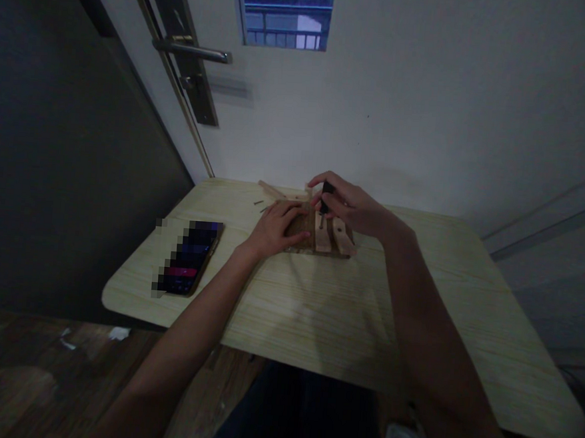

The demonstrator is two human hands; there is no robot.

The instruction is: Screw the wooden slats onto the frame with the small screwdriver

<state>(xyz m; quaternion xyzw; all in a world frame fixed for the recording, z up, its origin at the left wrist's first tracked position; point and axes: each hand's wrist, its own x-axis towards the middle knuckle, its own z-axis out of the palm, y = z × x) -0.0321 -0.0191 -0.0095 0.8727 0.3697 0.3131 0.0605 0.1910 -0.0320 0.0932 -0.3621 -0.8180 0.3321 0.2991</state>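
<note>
My right hand (353,204) grips a screwdriver (326,199) by its black handle. The screwdriver stands upright, its tip pointing down at a pale wooden piece (322,240) on a brown board (300,229). Beside that piece, to the right, lies a second pale wooden piece (342,236) with a dark hole or screw head. Fingers spread, my left hand (273,227) rests flat on the left part of the board. Whether the tip sits in a screw is too small to tell.
Small screws (258,202) and a pale wooden strip (271,190) lie behind the board. A phone (189,258) is at the left of the wood-grain table (285,325). The table's far edge meets a white door with a metal handle (196,51).
</note>
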